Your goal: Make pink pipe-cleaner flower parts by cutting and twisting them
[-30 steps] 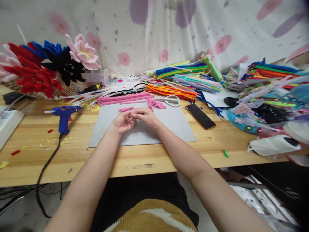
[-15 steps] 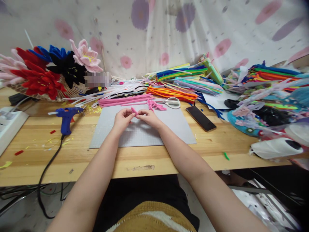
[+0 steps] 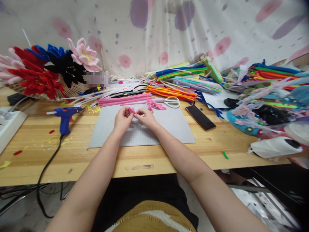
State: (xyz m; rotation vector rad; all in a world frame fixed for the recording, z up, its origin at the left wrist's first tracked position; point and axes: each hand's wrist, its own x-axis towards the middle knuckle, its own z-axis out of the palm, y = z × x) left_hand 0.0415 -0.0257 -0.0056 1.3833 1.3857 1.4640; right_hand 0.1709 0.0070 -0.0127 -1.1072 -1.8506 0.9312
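On the big wooden table (image 3: 79, 158), the cord of the blue glue gun (image 3: 64, 120) hangs over the edge, so a bump or tug could pull it down. On the gray mat (image 3: 171, 130), the left hand (image 3: 122, 120) and right hand (image 3: 147, 119) are almost closed, fingertips pinching a small pink fuzzy piece (image 3: 131, 110) between them. The scissors (image 3: 166, 101) touch the bent pink bits (image 3: 150, 104), which could get knocked away. Squeezing too hard could squash the little piece; loose fingers could drop it.

A white curtain printed with pink and purple flowers (image 3: 156, 38) hangs behind a pale, grained wooden desk (image 3: 79, 161); the light is soft.
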